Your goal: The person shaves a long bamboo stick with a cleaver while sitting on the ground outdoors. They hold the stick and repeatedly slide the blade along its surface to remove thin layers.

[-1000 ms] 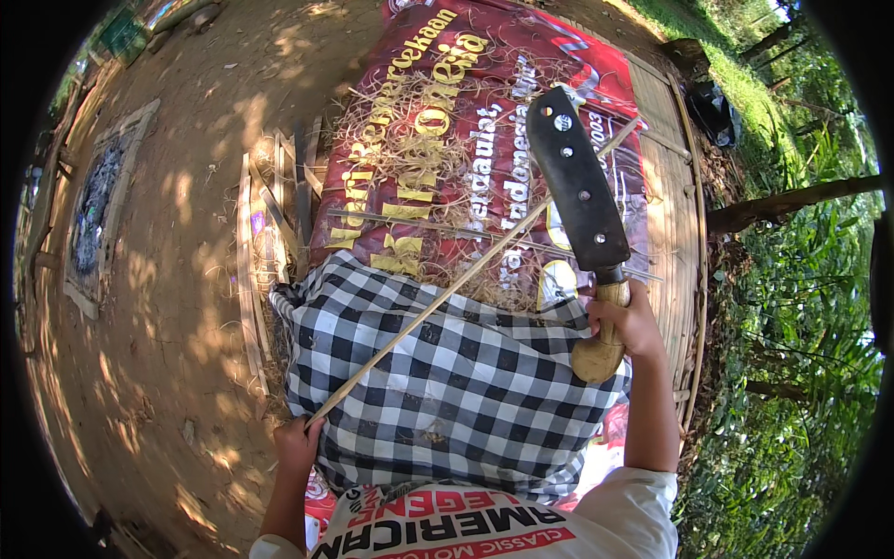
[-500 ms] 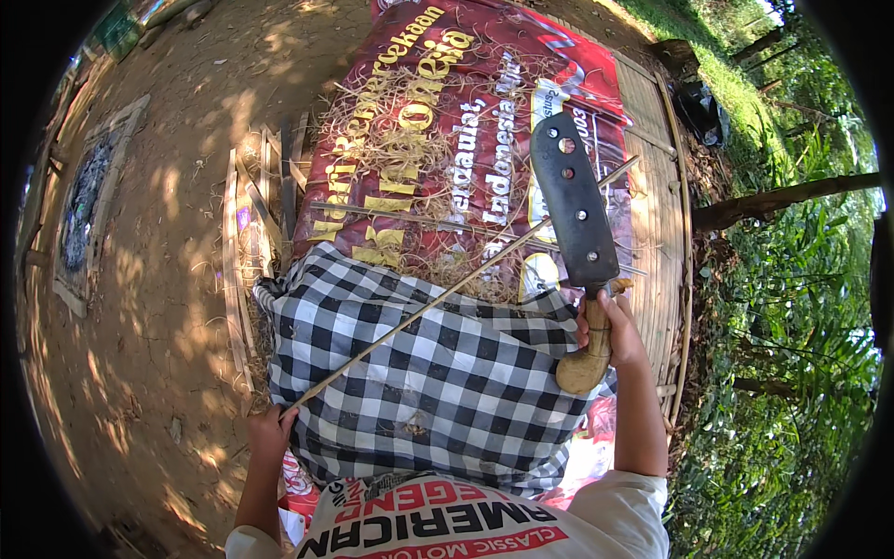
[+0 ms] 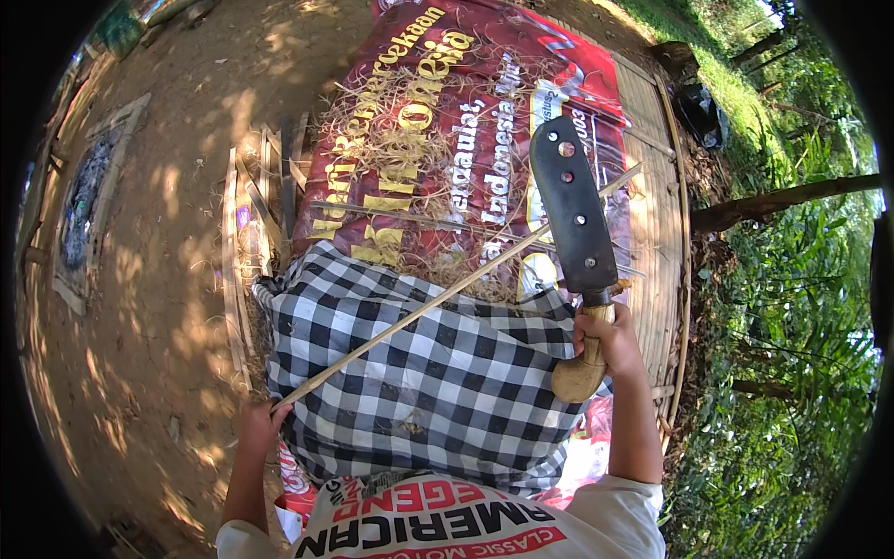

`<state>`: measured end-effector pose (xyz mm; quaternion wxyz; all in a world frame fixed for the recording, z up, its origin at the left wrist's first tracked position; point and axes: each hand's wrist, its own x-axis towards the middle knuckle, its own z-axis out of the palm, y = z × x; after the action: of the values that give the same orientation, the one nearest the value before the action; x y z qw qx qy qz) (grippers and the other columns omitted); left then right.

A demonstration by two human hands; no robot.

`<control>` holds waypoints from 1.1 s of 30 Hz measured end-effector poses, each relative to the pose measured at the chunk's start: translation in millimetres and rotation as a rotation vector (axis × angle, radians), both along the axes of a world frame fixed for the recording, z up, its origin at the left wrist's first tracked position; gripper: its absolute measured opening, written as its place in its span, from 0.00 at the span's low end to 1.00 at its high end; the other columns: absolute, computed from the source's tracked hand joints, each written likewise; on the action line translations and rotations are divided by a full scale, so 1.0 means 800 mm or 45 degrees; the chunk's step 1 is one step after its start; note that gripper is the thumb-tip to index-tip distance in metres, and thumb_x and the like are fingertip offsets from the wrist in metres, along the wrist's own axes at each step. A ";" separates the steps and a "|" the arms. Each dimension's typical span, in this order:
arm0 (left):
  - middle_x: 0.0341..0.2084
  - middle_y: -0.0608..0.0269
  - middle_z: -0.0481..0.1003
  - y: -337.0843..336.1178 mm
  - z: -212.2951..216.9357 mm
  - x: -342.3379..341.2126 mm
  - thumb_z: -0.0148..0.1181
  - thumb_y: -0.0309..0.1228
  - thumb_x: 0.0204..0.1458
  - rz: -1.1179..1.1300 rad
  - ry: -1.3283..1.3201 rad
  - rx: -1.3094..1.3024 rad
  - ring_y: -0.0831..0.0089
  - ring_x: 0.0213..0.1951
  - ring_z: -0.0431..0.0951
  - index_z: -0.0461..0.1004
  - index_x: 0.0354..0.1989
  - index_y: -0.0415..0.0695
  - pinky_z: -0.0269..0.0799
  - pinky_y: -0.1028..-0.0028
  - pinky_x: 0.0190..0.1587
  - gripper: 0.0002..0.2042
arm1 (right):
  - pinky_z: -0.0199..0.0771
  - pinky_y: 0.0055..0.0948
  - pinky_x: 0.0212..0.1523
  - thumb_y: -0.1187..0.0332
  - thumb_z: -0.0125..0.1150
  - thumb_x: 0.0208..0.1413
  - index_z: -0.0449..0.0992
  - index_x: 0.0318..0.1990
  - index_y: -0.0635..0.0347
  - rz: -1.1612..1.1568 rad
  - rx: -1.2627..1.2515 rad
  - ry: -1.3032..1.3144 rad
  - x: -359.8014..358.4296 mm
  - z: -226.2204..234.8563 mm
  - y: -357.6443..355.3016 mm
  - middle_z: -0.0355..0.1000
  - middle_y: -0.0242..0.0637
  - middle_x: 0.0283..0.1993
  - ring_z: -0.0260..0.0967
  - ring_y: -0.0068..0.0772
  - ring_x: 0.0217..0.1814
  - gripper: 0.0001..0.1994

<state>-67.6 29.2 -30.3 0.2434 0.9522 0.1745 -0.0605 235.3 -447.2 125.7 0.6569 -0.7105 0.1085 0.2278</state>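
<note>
R hand (image 3: 605, 335) closed round pale wooden handle of a big dark cleaver (image 3: 573, 210), blade pointing far, raised over the red banner (image 3: 447, 140). L hand (image 3: 259, 421) grips near end of a long thin bamboo stick (image 3: 447, 296), which runs diagonally far-right across a black-and-white checked cloth (image 3: 419, 382) on the lap and passes by the blade. Dry straw scattered on banner. Woven bamboo mat (image 3: 652, 233) at right, bare dirt ground (image 3: 168, 233) at left, green plants far right.
</note>
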 end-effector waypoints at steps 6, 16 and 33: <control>0.14 0.48 0.72 -0.004 -0.008 0.004 0.62 0.49 0.50 0.027 -0.042 -0.171 0.49 0.20 0.74 0.78 0.25 0.39 0.68 0.59 0.26 0.20 | 0.69 0.29 0.20 0.76 0.63 0.50 0.70 0.31 0.65 -0.019 -0.056 0.054 -0.007 -0.009 0.035 0.68 0.36 0.20 0.67 0.28 0.18 0.06; 0.14 0.49 0.68 0.009 -0.013 0.001 0.61 0.44 0.53 -0.018 0.012 -0.215 0.59 0.17 0.69 0.74 0.26 0.36 0.65 0.65 0.24 0.19 | 0.67 0.29 0.20 0.81 0.61 0.42 0.71 0.30 0.68 -0.094 -0.075 -0.018 0.003 0.009 0.007 0.69 0.38 0.20 0.67 0.30 0.17 0.06; 0.15 0.46 0.70 0.023 -0.001 -0.013 0.62 0.53 0.48 0.103 0.100 -0.296 0.47 0.21 0.73 0.76 0.23 0.38 0.66 0.59 0.23 0.24 | 0.70 0.29 0.21 0.82 0.59 0.41 0.71 0.30 0.68 0.217 -0.220 0.135 -0.003 0.004 0.018 0.69 0.38 0.20 0.68 0.30 0.18 0.07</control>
<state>-77.6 47.4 -31.4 0.3472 0.9067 0.2138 -0.1075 232.8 -433.1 128.7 0.5649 -0.7579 0.1018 0.3099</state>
